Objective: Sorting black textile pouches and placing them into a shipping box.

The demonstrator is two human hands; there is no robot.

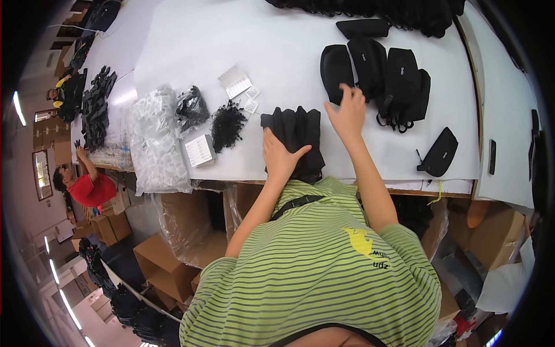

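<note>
My left hand (279, 153) spans a row of black fabric pouches (296, 124) packed side by side at the table's front edge. Its thumb stretches across to their right side and its fingers press on their left side. To the right, my right hand (349, 113) is raised with fingers apart and nothing visible in it. Its fingertips are at the lower end of a black zip pouch (337, 65); whether they touch it I cannot tell. Beside that pouch lie another black pouch (368, 62) and a pile of black pouches (402, 81).
A single black pouch (440, 153) lies at the right. Leftward are black cords (228, 126), a bag of dark small parts (192, 107), a white label stack (200, 150), loose cards (234, 81) and a clear bag of white pieces (156, 136). A person in red (92, 188) works far left.
</note>
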